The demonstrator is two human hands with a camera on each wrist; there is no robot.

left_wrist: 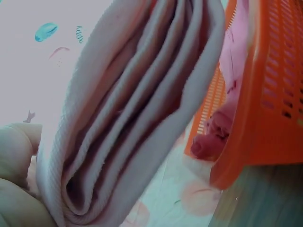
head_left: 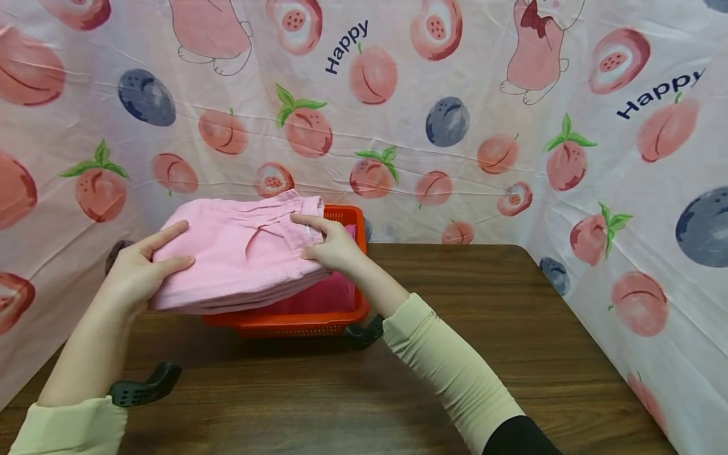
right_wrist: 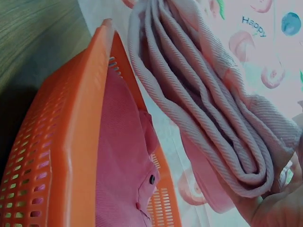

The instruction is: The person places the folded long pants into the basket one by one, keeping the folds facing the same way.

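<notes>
A folded pair of light pink trousers (head_left: 233, 253) is held up above the table, its layers stacked in a thick flat bundle. My left hand (head_left: 139, 272) grips the left end, with thumb and a finger on top. The right end, by the waistband, is pinched by my right hand (head_left: 335, 246); its other fingers are hidden beneath. Behind and below the bundle stands an orange plastic basket (head_left: 307, 325). Inside it lies a darker pink garment (right_wrist: 120, 142), with a dark button showing in the right wrist view. Folded edges of the trousers (left_wrist: 142, 104) fill the left wrist view.
The brown wooden table (head_left: 455, 354) extends to the front and right. A fruit-printed cloth (head_left: 392, 120) walls in the back and both sides. Dark wrist-camera mounts (head_left: 145, 385) jut from both forearms. A small dark object (head_left: 116, 253) shows behind the left hand.
</notes>
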